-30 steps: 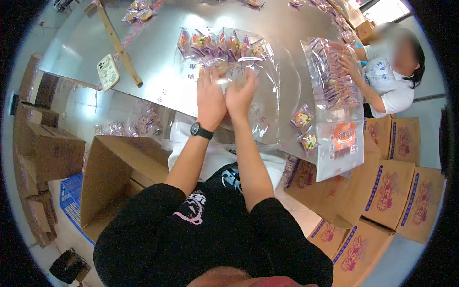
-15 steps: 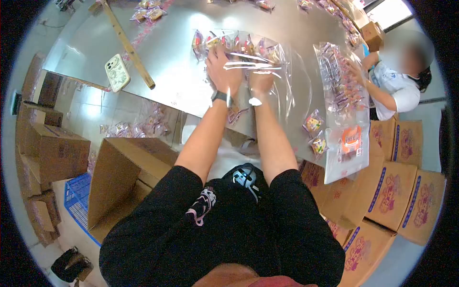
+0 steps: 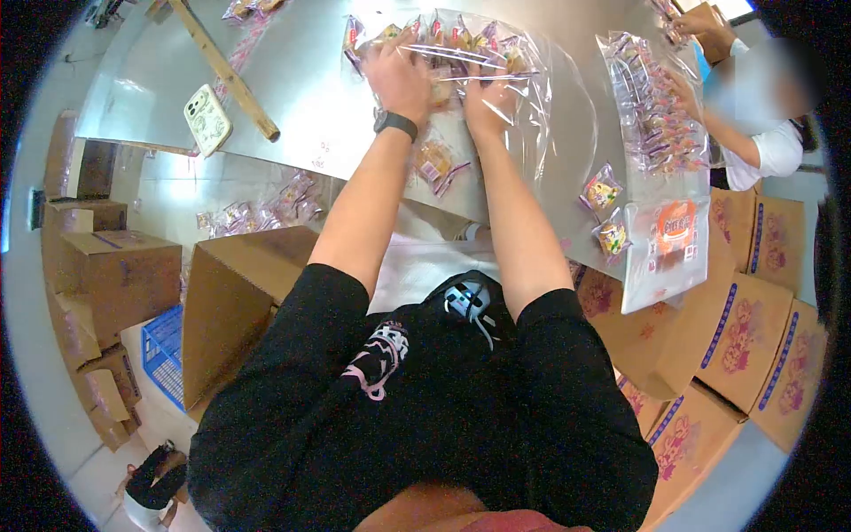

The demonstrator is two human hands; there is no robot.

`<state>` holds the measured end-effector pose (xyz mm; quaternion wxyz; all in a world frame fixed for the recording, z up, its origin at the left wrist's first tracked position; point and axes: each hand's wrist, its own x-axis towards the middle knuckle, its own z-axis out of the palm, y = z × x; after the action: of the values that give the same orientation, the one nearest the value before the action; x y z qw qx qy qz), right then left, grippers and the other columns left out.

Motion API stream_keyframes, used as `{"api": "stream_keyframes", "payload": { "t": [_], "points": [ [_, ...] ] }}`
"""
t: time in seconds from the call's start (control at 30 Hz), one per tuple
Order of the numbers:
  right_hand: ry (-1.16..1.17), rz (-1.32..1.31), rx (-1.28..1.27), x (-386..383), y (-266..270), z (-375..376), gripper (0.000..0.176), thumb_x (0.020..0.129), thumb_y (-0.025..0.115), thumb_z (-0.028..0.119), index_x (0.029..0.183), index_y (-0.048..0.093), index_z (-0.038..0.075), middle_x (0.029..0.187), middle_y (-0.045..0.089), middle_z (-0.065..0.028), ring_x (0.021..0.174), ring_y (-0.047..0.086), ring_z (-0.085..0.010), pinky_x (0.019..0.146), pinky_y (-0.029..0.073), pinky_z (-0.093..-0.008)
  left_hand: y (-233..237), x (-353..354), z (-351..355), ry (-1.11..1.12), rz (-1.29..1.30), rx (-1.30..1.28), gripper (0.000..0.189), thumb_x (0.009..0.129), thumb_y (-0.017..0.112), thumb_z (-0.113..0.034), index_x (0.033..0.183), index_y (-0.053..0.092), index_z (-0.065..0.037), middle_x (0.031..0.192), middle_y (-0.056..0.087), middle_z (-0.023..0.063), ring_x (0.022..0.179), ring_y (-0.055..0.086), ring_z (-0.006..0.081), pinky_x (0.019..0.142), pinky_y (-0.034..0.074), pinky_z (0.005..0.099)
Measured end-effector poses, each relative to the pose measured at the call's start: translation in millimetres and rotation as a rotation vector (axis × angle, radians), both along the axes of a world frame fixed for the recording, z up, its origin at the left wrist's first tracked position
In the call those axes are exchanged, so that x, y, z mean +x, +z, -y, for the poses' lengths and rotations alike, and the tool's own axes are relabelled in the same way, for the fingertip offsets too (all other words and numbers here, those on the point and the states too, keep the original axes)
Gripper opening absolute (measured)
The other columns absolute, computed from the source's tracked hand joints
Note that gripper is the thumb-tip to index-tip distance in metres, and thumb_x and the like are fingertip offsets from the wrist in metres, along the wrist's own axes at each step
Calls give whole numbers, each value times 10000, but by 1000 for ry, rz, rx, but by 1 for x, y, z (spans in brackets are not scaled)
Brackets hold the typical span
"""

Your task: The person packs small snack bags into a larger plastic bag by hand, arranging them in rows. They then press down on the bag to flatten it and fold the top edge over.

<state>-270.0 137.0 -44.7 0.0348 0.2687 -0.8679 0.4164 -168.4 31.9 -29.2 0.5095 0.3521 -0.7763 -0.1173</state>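
Note:
A large clear plastic bag (image 3: 532,124) lies flat on the steel table (image 3: 301,97) in front of me, with a row of small wrapped snack packets (image 3: 461,40) inside at its far end. My left hand (image 3: 397,78) and my right hand (image 3: 486,99) are both pushed into the bag, pressing on the packets. One loose packet (image 3: 436,161) lies inside the bag near its mouth, between my forearms. A black watch (image 3: 395,124) sits on my left wrist.
A phone (image 3: 206,117) and a wooden stick (image 3: 226,71) lie on the table's left. Two snack packets (image 3: 606,213) rest at the right edge. A co-worker (image 3: 762,133) fills another bag (image 3: 656,124). Printed cartons (image 3: 745,328) stand right, an open carton (image 3: 230,310) left.
Both my hands have moved away from me, deeper into the bag toward the row of packets. My view has shifted forward over the table.

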Motion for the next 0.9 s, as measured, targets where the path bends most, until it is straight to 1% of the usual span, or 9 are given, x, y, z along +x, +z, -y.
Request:
{"api": "stream_keyframes", "payload": {
  "t": [0.17, 0.3, 0.4, 0.47, 0.53, 0.73, 0.77, 0.87, 0.9],
  "points": [
    [-13, 5, 98, -2, -3, 3, 590, 986, 600, 521, 1351, 583, 58, 995, 749, -239, 887, 733, -440, 766, 564, -559, 2, 9, 0, -13, -37, -97, 292, 858, 711, -104, 1142, 774, -76, 1016, 764, 143, 940, 699, 317, 900, 501, 457],
    [14, 51, 65, -6, -12, 5, 772, 969, 595, 547, 1543, 409, 67, 1056, 736, -266, 902, 722, -469, 867, 546, -570, 15, 9, -19, 53, -421, 108, 470, 910, 739, -231, 1252, 630, 72, 1067, 681, 216, 1011, 685, 316, 940, 509, 431],
    [23, 49, 35, -6, -21, 5, 798, 956, 608, 532, 1564, 364, 77, 1046, 733, -277, 914, 715, -478, 899, 533, -575, 8, 18, -18, 178, -332, 402, 378, 888, 679, -128, 1163, 616, 124, 1183, 654, 269, 1092, 610, 413, 957, 479, 480],
    [22, 26, 51, -8, -25, 7, 798, 947, 619, 514, 1563, 348, 84, 1034, 732, -287, 925, 710, -485, 911, 526, -578, 2, 18, -11, 199, -323, 446, 335, 907, 681, -158, 1141, 651, 80, 1110, 719, 233, 1062, 668, 389, 918, 508, 475],
    [31, 60, 35, -6, -15, 4, 731, 948, 620, 493, 1511, 409, 77, 1046, 719, -300, 917, 708, -486, 868, 531, -584, 27, 21, -14, 147, -265, 554, 307, 899, 701, -155, 1123, 679, 54, 1055, 752, 202, 1020, 702, 370, 889, 526, 465],
    [69, 122, -79, -2, -8, 3, 636, 945, 643, 496, 1360, 531, 27, 1046, 723, -229, 889, 697, -464, 819, 533, -572, 6, 21, 6, 34, -410, 239, 154, 845, 759, -118, 913, 686, -2, 854, 720, 130, 797, 680, 309, 773, 524, 432],
    [94, 75, -89, -3, -5, -1, 543, 943, 656, 488, 1203, 613, 13, 1076, 705, -238, 948, 689, -446, 835, 525, -565, 5, 22, 5, 56, -374, 265, 140, 814, 770, -97, 862, 665, -18, 862, 693, 124, 834, 647, 319, 795, 505, 444],
    [26, -41, -80, -6, -22, 6, 492, 940, 664, 484, 1093, 644, 16, 1069, 705, -239, 992, 685, -440, 831, 516, -568, 1, 27, 2, 143, -238, 113, 133, 796, 770, -91, 852, 669, -25, 966, 692, 150, 965, 630, 358, 870, 482, 472],
    [57, -94, -121, -6, -21, 6, 529, 940, 656, 491, 1178, 651, 19, 1153, 689, -252, 1044, 683, -444, 859, 527, -565, -2, 26, 2, 149, -213, 130, 136, 797, 771, -96, 855, 671, -25, 996, 689, 160, 990, 619, 370, 888, 475, 480]
  ]
}}
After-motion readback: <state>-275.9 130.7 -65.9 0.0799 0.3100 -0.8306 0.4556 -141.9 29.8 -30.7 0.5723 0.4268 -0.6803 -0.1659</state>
